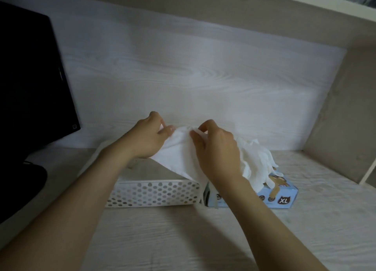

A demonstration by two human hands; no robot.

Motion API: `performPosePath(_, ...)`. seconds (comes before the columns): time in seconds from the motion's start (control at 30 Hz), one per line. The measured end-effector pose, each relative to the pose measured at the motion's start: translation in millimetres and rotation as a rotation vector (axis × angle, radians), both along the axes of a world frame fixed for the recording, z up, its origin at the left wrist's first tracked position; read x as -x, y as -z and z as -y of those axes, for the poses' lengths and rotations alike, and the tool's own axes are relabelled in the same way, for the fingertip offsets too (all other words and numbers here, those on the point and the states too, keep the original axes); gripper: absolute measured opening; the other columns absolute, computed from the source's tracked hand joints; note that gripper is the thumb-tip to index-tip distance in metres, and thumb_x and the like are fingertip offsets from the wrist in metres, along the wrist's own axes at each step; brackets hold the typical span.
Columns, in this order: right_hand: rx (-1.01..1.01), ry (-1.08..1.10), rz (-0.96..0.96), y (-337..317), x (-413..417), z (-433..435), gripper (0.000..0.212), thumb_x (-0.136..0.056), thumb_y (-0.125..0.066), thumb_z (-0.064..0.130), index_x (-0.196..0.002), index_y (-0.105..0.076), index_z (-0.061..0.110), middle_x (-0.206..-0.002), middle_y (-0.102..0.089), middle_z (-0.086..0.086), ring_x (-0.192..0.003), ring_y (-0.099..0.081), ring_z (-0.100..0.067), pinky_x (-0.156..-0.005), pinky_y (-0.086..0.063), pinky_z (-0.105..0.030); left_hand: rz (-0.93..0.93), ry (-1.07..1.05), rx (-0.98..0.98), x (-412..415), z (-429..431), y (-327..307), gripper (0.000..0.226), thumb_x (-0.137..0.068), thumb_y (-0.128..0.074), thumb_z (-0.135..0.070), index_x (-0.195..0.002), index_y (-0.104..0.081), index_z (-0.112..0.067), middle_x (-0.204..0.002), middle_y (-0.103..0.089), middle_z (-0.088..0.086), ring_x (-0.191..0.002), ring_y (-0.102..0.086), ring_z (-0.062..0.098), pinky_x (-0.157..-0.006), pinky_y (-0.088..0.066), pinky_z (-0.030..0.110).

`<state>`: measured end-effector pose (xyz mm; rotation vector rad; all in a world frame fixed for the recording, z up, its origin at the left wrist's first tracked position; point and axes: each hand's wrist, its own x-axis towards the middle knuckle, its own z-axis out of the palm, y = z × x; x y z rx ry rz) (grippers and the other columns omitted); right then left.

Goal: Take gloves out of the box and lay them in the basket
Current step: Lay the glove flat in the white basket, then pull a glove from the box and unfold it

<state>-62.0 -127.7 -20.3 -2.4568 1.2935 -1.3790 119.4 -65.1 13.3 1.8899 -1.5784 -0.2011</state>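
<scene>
My left hand (149, 137) and right hand (215, 148) each pinched the top edge of one white glove (177, 154), thumb against fingers, holding it spread at frame centre above the white basket (154, 193). Its lower end hung where the basket met the box (282, 195), lower right. More gloves (256, 157) bunched out of the box top. Dark monitor (30, 77) at left.
</scene>
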Motion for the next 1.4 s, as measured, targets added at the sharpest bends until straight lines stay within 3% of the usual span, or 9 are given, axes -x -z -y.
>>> performPosePath(0.1,-0.037,0.035,-0.201,-7,-14,6,0.032,-0.106,-0.057,0.047,-0.114,-0.061,0.016,-0.098,-0.066,-0.003,-0.084,-0.061,-0.028,-0.067,-0.044,-0.036,-0.092,0.021,-0.059,-14,-4,-1,0.038,-0.105,-0.049,-0.055,-0.116,-0.047,-0.018,-0.095,-0.052,0.0,-0.075,-0.052,0.013,-0.057,-0.041,0.028)
performPosePath(0.27,-0.123,0.031,-0.375,-8,-40,19,0.039,-0.103,-0.06,0.051,-0.108,-0.064,0.012,-0.092,-0.06,-0.006,-0.083,-0.062,-0.032,-0.07,-0.049,-0.038,-0.046,0.106,-0.08,-41,-6,5,0.012,-0.11,-0.049,-0.029,-0.113,-0.038,-0.028,-0.077,-0.04,0.002,-0.064,-0.038,0.017,-0.057,-0.038,0.032)
performPosePath(0.37,-0.167,-0.005,-0.467,-9,-55,29,0.043,-0.103,-0.06,0.054,-0.106,-0.065,0.011,-0.085,-0.054,-0.003,-0.077,-0.056,-0.029,-0.068,-0.046,-0.037,0.026,0.099,-0.136,-50,-6,9,0.003,-0.108,-0.052,-0.028,-0.106,-0.051,-0.029,-0.087,-0.052,0.0,-0.07,-0.049,0.021,-0.059,-0.046,0.032)
performPosePath(0.5,-0.179,-0.088,-0.606,-9,-73,35,0.048,-0.102,-0.058,0.058,-0.112,-0.065,0.012,-0.106,-0.065,-0.011,-0.09,-0.063,-0.033,-0.073,-0.048,-0.039,0.071,0.095,-0.214,-68,-3,15,0.015,-0.102,-0.065,-0.028,-0.094,-0.068,-0.04,-0.11,-0.062,-0.003,-0.091,-0.064,0.02,-0.082,-0.06,0.043)
performPosePath(0.67,-0.18,-0.189,-0.752,-4,-88,38,0.051,-0.102,-0.057,0.06,-0.117,-0.064,0.012,-0.113,-0.064,-0.012,-0.099,-0.063,-0.033,-0.075,-0.042,-0.038,0.098,0.037,-0.346,-80,-6,19,0.008,-0.09,-0.082,-0.025,-0.089,-0.078,-0.032,-0.083,-0.062,-0.007,-0.072,-0.063,0.014,-0.058,-0.049,0.025)
performPosePath(0.77,-0.23,-0.269,-0.755,1,-95,43,0.048,-0.099,-0.062,0.059,-0.119,-0.064,0.015,-0.111,-0.063,-0.01,-0.102,-0.062,-0.033,-0.076,-0.041,-0.037,0.134,-0.037,-0.421,-77,-5,24,0.016,-0.081,-0.09,-0.021,-0.093,-0.081,-0.021,-0.096,-0.07,0.003,-0.079,-0.072,0.022,-0.056,-0.058,0.029)
performPosePath(0.93,-0.32,-0.347,-0.776,3,-101,53,0.05,-0.095,-0.072,0.054,-0.131,-0.06,0.021,-0.123,-0.062,-0.01,-0.103,-0.058,-0.028,-0.084,-0.046,-0.036,0.249,-0.12,-0.514,-69,-4,30,0.036,-0.082,-0.09,-0.021,-0.109,-0.067,-0.013,-0.119,-0.063,0.009,-0.097,-0.069,0.025,-0.079,-0.065,0.041)
performPosePath(1.07,-0.321,-0.383,-0.796,1,-100,56,0.051,-0.092,-0.08,0.041,-0.136,-0.059,0.025,-0.12,-0.057,-0.004,-0.106,-0.057,-0.025,-0.09,-0.048,-0.035,0.358,-0.179,-0.561,-63,-3,32,0.044,-0.09,-0.083,-0.02,-0.125,-0.058,-0.013,-0.128,-0.057,0.009,-0.096,-0.057,0.022,-0.064,-0.05,0.027)
performPosePath(1.4,-0.231,-0.271,-0.748,9,-90,56,0.04,-0.089,-0.083,0.019,-0.122,-0.061,0.017,-0.109,-0.057,-0.005,-0.09,-0.062,-0.027,-0.08,-0.056,-0.04,0.552,-0.238,-0.743,-73,12,49,0.055,-0.097,-0.071,-0.016,-0.147,-0.051,-0.011,-0.148,-0.051,0.008,-0.13,-0.056,0.024,-0.111,-0.048,0.034)
